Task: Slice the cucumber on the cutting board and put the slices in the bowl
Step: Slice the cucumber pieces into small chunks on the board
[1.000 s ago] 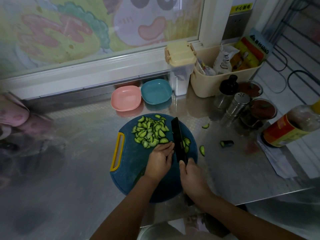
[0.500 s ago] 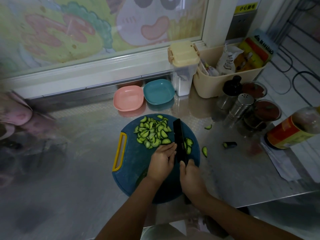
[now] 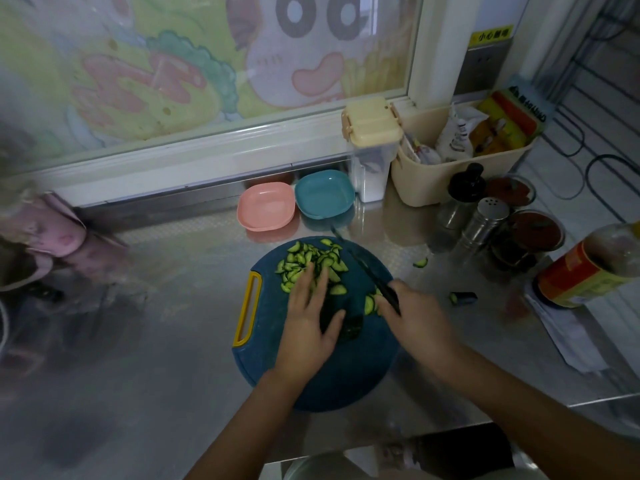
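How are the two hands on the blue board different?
The left hand lies flat with straight fingers; the right hand is curled. The left hand lies over the pile of green cucumber slices; the right hand grips a black knife. The left hand is over the middle of the round blue cutting board; the right hand is at its right edge. Both reach over that board.

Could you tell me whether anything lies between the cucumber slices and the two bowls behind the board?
Only bare counter separates the cucumber slices from the pink bowl. Toward the teal bowl, the tip of the knife in the right hand juts past the board's far edge.
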